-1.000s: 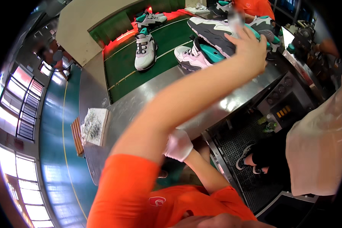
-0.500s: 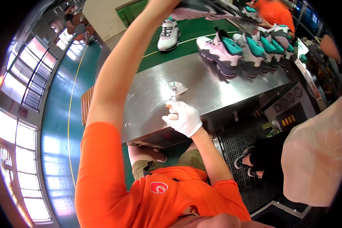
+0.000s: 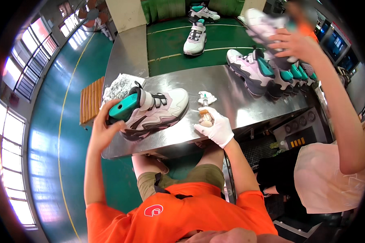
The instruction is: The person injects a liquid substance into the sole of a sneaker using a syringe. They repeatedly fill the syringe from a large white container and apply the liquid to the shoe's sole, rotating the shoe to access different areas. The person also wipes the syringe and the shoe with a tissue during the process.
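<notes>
HEAD | shoe (image 3: 163, 108) held at heel by left hand (image 3: 103, 128), over left end of steel bench (image 3: 241, 110); mouth filled by teal last (image 3: 124, 108) | slim tool (image 3: 205, 101) gripped in gloved right hand (image 3: 217, 128), partly covered by fingers, kind can't be told | shoe row (image 3: 249, 72): teal inserts (image 3: 286, 75) seated inside, rear ones partly hidden

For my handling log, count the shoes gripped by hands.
2 visible: the near shoe, heel in the person's left hand, and the raised shoe in a co-worker's hand, upper right. Others may be hidden behind it.
</notes>
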Tool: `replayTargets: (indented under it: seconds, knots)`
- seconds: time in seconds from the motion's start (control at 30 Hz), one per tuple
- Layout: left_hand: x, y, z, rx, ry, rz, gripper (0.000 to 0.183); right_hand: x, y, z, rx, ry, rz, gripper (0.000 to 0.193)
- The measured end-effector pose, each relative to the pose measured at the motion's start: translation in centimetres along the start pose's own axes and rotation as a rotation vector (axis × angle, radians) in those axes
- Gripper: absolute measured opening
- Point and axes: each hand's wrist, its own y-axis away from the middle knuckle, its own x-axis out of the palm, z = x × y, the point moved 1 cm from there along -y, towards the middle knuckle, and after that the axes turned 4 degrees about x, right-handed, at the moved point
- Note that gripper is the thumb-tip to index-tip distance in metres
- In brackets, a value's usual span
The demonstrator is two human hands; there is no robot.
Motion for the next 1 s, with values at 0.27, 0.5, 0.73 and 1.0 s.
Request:
replayTargets:
  seconds: [0.27, 0.5, 0.73, 1.0]
  knots:
    - [3.6, -7.1, -7.2, 0.023, -0.695, 0.442, 0.059, 0.1, 0.0, 0.5, 0.034, -0.04, 0.03, 0.049]
    - [1.7, 1.0, -7.0, 0.774, -0.839, 0.25, 0.037, -2.0, 0.6, 4.6, 0.039, -0.02, 0.094, 0.047]
    - [0.8, 6.0, -2.8, 0.813, -0.812, 0.057, 0.029, -2.1, -1.6, 5.2, 0.266, 0.163, 0.216, 0.051]
    - [0.2, 5.1, -1.5, 0.83, -0.712, 0.101, 0.027, -2.8, -2.5, 6.6, 0.368, 0.187, 0.219, 0.052]
